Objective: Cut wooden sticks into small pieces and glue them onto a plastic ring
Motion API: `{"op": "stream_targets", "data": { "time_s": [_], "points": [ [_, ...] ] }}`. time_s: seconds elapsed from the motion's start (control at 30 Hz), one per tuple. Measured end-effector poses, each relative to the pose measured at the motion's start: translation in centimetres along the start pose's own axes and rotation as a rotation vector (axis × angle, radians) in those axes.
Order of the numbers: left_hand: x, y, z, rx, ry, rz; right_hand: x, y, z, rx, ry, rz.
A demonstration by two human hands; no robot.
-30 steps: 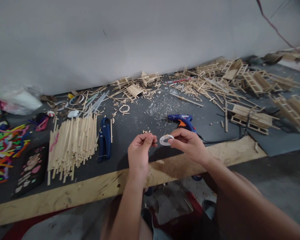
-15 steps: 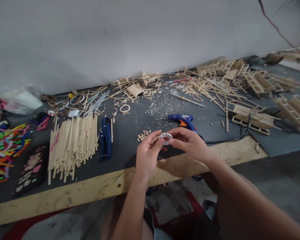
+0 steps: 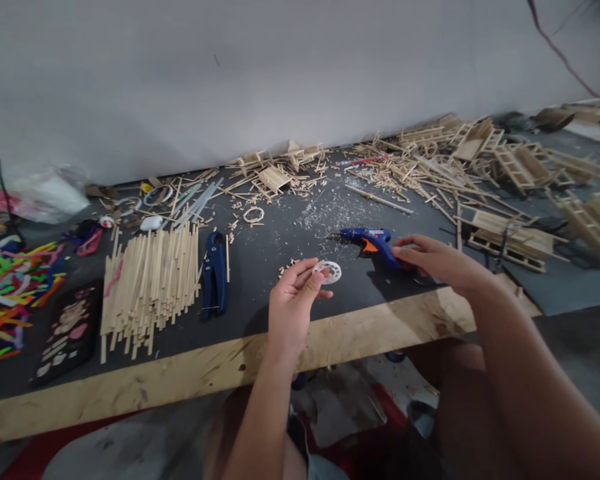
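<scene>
My left hand (image 3: 295,293) pinches a small white disc with holes around it (image 3: 333,271) between thumb and fingers, above the dark tabletop. A blue hot glue gun (image 3: 367,238) with an orange trigger lies on its side, its nozzle pointing left. My right hand (image 3: 433,260) is at the end of the glue gun's handle, fingers stretched toward it and apart; whether they touch it I cannot tell. Partly behind my left hand lie short cut wooden pieces (image 3: 284,268). A small ring of wooden pieces (image 3: 253,215) lies farther back.
On the left are a pile of wooden sticks (image 3: 153,287), a blue cutter (image 3: 214,275), a dark phone-like case (image 3: 67,331) and colourful pipe cleaners (image 3: 10,293). Wooden stick models (image 3: 510,240) and loose sticks (image 3: 405,170) crowd the back and right. A plywood strip (image 3: 180,372) edges the table.
My right hand has let go of the white disc and moved right to the glue gun's handle. The disc stays in my left hand, now tilted to show its holes.
</scene>
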State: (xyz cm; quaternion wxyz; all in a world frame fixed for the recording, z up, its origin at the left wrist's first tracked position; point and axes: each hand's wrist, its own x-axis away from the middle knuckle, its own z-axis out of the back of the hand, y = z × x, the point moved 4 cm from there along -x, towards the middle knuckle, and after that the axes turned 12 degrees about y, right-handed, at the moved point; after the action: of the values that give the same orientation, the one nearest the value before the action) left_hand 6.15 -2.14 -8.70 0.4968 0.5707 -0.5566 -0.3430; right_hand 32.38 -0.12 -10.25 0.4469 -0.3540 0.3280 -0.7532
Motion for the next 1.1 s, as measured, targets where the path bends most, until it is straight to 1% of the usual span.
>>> {"op": "stream_targets", "data": {
  "time_s": [0.1,0.17,0.23,0.27,0.37,0.4,0.43,0.5,0.57,0.67,0.77,0.83,0.97,1.1],
  "points": [
    [0.0,-0.1,0.0,0.005,-0.011,-0.002,0.3,-0.4,-1.4,-0.010,0.057,0.021],
    [0.0,-0.1,0.0,0.015,-0.024,-0.001,0.3,-0.5,-2.0,-0.112,0.125,0.005],
    [0.0,-0.1,0.0,0.034,-0.033,0.000,0.4,-0.5,-2.4,-0.224,0.142,0.003],
    [0.0,-0.1,-0.1,0.044,-0.037,0.003,0.5,-0.7,-2.6,-0.260,0.118,0.023],
    [0.0,-0.1,-0.1,0.070,-0.046,0.019,1.1,-1.3,-2.8,-0.308,-0.005,0.105],
    [0.0,-0.1,-0.1,0.074,-0.050,0.028,1.3,-1.4,-2.9,-0.328,-0.037,0.110],
    [0.0,-0.1,-0.2,0.078,-0.054,0.038,1.6,-1.5,-2.9,-0.362,-0.061,0.095],
    [0.0,-0.1,-0.2,0.087,-0.060,0.059,2.1,-1.6,-3.0,-0.468,-0.095,0.021],
    [0.0,-0.1,-0.2,0.099,-0.067,0.076,2.6,-1.7,-3.2,-0.582,-0.099,-0.046],
    [0.1,-0.3,-0.4,0.102,-0.081,0.097,3.5,-2.3,-3.7,-0.707,-0.080,-0.057],
    [0.1,-0.5,-0.7,0.100,-0.085,0.105,4.8,-3.3,-4.6,-0.730,-0.103,0.020],
    [0.1,-0.6,-0.9,0.099,-0.092,0.104,5.5,-3.9,-5.2,-0.729,-0.095,0.057],
    [0.2,-1.0,-1.5,0.088,-0.103,0.119,6.4,-4.3,-6.3,-0.720,-0.076,0.057],
    [0.2,-1.0,-1.9,0.108,-0.117,0.106,6.5,-4.5,-6.7,-0.719,-0.047,0.073]
  ]
}}
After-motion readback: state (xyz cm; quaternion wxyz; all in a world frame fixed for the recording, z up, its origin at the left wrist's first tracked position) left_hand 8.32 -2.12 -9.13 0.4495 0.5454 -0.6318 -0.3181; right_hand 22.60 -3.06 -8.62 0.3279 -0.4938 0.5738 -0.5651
